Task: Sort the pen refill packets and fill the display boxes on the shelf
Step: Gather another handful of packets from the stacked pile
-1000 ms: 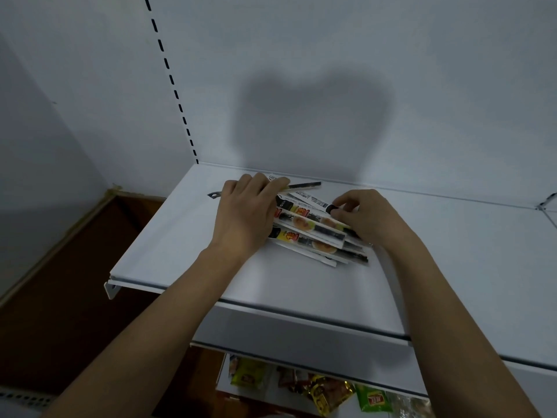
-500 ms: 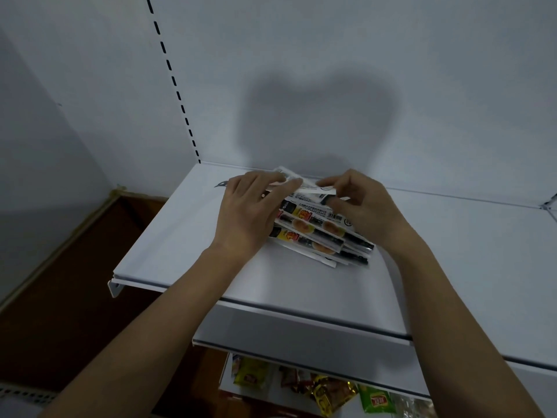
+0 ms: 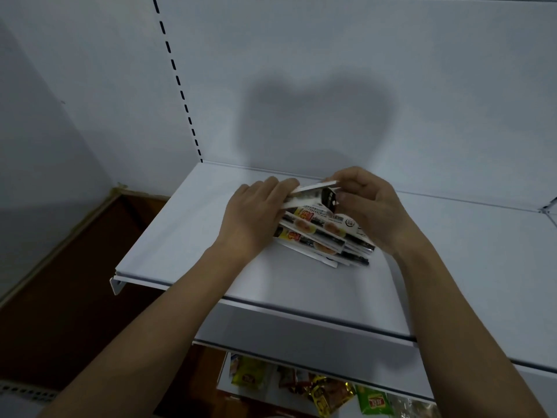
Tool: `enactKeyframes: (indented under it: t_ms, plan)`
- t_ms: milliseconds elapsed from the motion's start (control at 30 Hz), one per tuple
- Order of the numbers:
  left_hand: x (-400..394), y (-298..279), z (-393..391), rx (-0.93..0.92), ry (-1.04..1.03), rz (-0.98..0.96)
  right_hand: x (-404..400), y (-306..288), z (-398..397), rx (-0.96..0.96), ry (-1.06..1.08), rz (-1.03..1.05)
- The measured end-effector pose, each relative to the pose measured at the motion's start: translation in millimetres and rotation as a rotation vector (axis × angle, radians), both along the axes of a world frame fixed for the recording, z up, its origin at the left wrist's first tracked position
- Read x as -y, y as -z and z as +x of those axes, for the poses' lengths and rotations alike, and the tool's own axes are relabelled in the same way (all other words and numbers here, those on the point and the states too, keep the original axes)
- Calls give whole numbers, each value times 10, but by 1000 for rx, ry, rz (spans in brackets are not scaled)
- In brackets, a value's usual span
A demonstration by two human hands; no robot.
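Right now the right hand (image 3: 373,212) pinches the top packet (image 3: 316,191) at its three-o'clock end; its long axis runs nine to three over the fanned packets (image 3: 319,233) on the shelf (image 3: 180,236), where the left hand (image 3: 256,215) rests flat at nine.

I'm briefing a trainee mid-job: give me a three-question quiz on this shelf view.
1. True or false: the packets lie in a display box.
2. Which hand pinches the raised top packet at its end? A) left hand B) right hand
3. What lies on the lower shelf, below the white shelf?

Key: 1. False; they lie bare on the white shelf. 2. B. 3. Colourful snack packets.
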State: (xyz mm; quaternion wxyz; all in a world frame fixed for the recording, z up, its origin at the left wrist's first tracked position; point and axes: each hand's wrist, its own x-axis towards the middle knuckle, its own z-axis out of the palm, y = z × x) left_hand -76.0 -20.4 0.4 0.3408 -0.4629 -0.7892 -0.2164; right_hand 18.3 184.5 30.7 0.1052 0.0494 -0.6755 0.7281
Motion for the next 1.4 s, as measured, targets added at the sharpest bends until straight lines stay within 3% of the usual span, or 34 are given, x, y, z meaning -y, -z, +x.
enactKeyframes:
  t_ms: [100, 167, 367, 533, 800, 933, 1067, 1200, 1300, 1400]
  plan:
    - [34, -16, -69, 25, -138, 33, -91, 18, 8, 60, 227, 464]
    - [38, 4, -83, 28, -180, 37, -91, 57, 14, 170, 208, 679]
    - [25, 5, -63, 79, -196, 74, -7, 88, -34, 250, 213, 894]
    - [12, 25, -61, 41, -158, 29, 13, 57, -20, 229, 261, 889]
    - [-31, 36, -33, -110, -113, 37, 32, 31, -20, 21, 422, 777]
    - [-65, 47, -5, -230, 81, -32, 98, -8, -1, -118, 207, 857]
    - [-64, 56, -21, -174, 64, -84, 137, -14, 3, -47, 71, 528]
    - [-16, 39, -44, -180, -58, -41, 83, -62, -7, -47, 205, 252]
    - [37, 9, -36, -25, -230, -37, -63, -22, -17, -73, 388, 422]
    - [56, -23, -39, 61, -283, -7, -124, 43, -29, 62, 362, 674]
